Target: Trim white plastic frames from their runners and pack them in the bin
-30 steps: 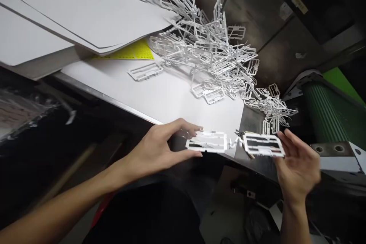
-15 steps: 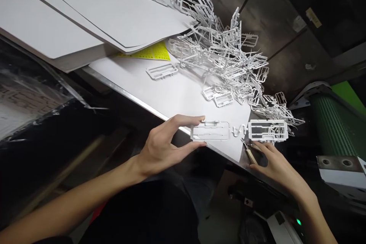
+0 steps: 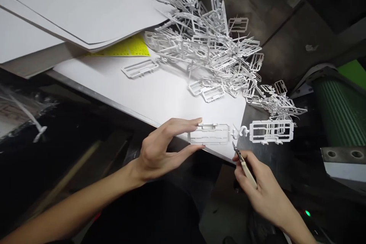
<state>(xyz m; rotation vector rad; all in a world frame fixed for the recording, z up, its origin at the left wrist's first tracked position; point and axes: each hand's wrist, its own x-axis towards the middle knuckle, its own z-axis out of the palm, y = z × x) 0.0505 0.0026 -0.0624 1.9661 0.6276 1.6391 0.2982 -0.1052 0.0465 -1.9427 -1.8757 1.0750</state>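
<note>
My left hand (image 3: 162, 148) grips one end of a white plastic frame piece (image 3: 211, 133) between thumb and fingers, over the front edge of the work surface. A thin curved runner (image 3: 239, 132) links this frame to a second white frame (image 3: 271, 132) on the right. In my right hand (image 3: 259, 177) is a pair of nippers (image 3: 245, 168) with cream handles and metal jaws. Their tip points up at the runner from just below; I cannot tell whether it touches. The fingers of my right hand wrap round the handles.
A tangled heap of white plastic frames (image 3: 211, 42) covers the back of the surface. One loose frame (image 3: 140, 68) lies on the white sheet (image 3: 114, 84). Large white sheets (image 3: 71, 4) overlap a yellow sheet (image 3: 126, 47) at left. A green ribbed machine part (image 3: 337, 106) stands at right.
My right hand has moved left and down from the second frame, and the nippers now point at the runner. The camera view has shifted slightly; my left hand keeps its hold.
</note>
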